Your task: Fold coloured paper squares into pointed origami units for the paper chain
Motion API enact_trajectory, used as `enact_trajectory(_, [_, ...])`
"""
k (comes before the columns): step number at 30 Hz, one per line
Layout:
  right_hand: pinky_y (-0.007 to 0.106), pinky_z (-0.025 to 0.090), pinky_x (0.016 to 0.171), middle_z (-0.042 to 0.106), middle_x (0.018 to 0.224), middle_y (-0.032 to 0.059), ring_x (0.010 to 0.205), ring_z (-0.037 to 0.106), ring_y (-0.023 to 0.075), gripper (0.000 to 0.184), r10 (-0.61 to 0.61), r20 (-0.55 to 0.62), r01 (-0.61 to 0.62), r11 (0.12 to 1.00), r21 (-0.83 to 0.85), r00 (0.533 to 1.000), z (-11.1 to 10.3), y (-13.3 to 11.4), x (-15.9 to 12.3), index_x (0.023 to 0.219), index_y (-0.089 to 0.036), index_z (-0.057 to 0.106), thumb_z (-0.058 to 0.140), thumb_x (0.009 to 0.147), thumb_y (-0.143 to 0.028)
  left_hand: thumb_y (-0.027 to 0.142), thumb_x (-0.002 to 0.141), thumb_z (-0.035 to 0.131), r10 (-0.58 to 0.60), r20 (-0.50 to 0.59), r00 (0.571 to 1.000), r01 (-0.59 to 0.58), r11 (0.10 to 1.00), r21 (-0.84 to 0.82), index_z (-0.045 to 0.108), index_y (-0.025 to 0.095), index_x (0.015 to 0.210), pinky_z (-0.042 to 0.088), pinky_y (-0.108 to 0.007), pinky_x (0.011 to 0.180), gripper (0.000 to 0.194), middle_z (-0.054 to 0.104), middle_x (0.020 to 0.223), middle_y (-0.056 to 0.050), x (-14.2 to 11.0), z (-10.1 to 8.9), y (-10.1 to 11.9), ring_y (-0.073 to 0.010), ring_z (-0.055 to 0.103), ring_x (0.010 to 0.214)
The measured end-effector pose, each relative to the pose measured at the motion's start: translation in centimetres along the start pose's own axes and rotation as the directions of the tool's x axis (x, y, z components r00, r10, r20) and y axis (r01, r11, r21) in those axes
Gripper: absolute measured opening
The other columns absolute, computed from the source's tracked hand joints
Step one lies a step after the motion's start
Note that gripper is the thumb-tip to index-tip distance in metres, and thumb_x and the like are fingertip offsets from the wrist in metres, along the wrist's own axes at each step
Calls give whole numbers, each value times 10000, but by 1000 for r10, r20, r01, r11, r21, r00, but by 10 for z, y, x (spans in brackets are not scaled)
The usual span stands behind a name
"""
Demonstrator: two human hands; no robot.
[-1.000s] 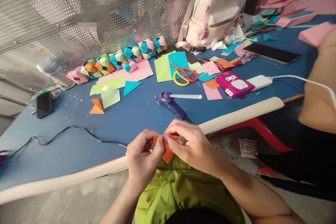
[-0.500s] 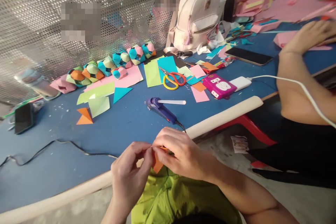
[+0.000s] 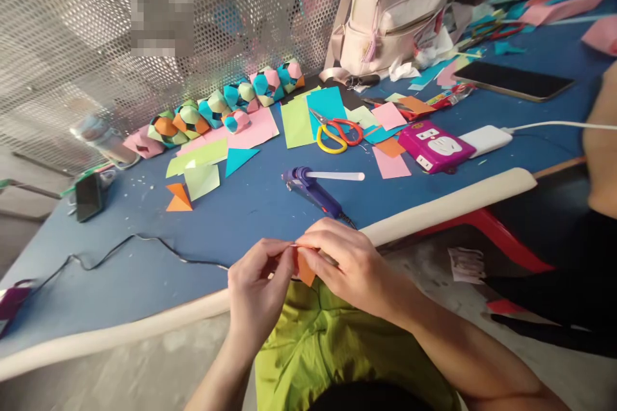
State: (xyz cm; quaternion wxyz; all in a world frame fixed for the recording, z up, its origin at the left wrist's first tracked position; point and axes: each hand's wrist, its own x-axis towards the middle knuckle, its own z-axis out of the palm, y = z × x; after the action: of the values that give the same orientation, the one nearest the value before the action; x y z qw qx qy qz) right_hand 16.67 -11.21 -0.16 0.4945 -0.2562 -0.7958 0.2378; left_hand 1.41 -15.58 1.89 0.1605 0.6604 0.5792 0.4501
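Observation:
Low over my lap, just off the table's padded front edge, my left hand (image 3: 260,282) and my right hand (image 3: 344,260) meet fingertip to fingertip. Both pinch a small folded orange paper piece (image 3: 306,271), partly hidden by the fingers. A hint of pink shows beside my left thumb. Beyond the hands, a blue glue gun (image 3: 313,192) lies on its side with a white glue stick (image 3: 340,176) standing out of its back. Red-and-yellow scissors (image 3: 332,141) rest farther off on paper sheets. An orange folded paper (image 3: 179,199) lies left, beside pale green paper (image 3: 202,181).
Several multicoloured folded paper balls (image 3: 190,119) line the mesh wall. A backpack (image 3: 385,26), a phone (image 3: 513,80) and a magenta power socket (image 3: 434,146) stand right. A black cable (image 3: 159,242) crosses the left side. A second phone (image 3: 89,196) lies far left.
My view has turned left, so the table's things sit farther right and a purple object appears at the left edge. Both hands keep pinching the orange paper, with little change in their grip.

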Motion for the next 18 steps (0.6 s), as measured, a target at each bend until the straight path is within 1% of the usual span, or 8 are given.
enact_trajectory(2, [311,515,722,633,839,79,808,599,176,97,29,-35,-28,999,18,999,2,1,-1,961,-145,581,498,927,-180,151,830,596,-18,-57,998,16,999,-35,669,177,775,498,-164,494,95,664,660,15,-1,3,-2,-77,604,522])
enact_trajectory(5, [292,503,681,627,797,61,759,593,160,122,56,-74,-55,998,22,996,3,2,-2,898,-164,581,465,931,-151,151,815,612,-33,-84,996,27,997,-74,668,179,760,487,-176,490,83,662,663,8,-2,5,-5,-88,599,539])
enact_trajectory(8, [278,481,634,611,734,47,691,571,147,184,41,-83,-41,999,-5,996,3,3,-2,820,-168,571,435,927,-107,166,811,623,-69,-25,997,66,991,-118,670,186,743,492,-187,519,85,669,671,3,-2,5,-7,-98,603,574])
enact_trajectory(10, [284,481,636,613,723,50,687,571,152,193,5,-70,-9,998,-55,997,3,3,-1,814,-166,573,431,931,-106,183,810,635,-111,30,993,115,980,-160,663,188,735,502,-196,540,80,676,688,-3,-2,4,-7,-108,612,599])
enact_trajectory(12, [288,495,656,629,747,58,713,587,157,184,-18,-59,14,998,-69,998,4,3,-1,853,-161,584,430,939,-111,197,809,644,-145,43,989,151,967,-207,643,187,715,509,-204,548,95,674,692,-6,-2,3,-8,-112,615,608])
enact_trajectory(14, [297,518,701,652,828,80,778,611,166,122,-7,-71,4,999,-38,997,6,3,-3,949,-146,590,469,939,-144,208,813,646,-172,0,985,167,956,-239,627,187,701,513,-206,552,116,670,698,-8,-2,4,-8,-111,614,611])
enact_trajectory(16, [312,532,743,657,902,102,837,624,178,127,27,-107,-29,999,-17,994,8,2,-4,1027,-134,579,516,928,-180,221,818,647,-198,-65,978,176,951,-253,626,187,704,519,-207,556,120,671,719,-14,-4,5,-9,-111,618,626])
enact_trajectory(18, [321,534,750,655,904,102,846,628,184,122,49,-141,-54,998,-29,989,9,1,-5,1023,-141,577,524,923,-186,231,813,657,-217,-112,970,182,949,-257,625,183,704,523,-204,550,123,673,746,-22,-5,6,-9,-109,619,632])
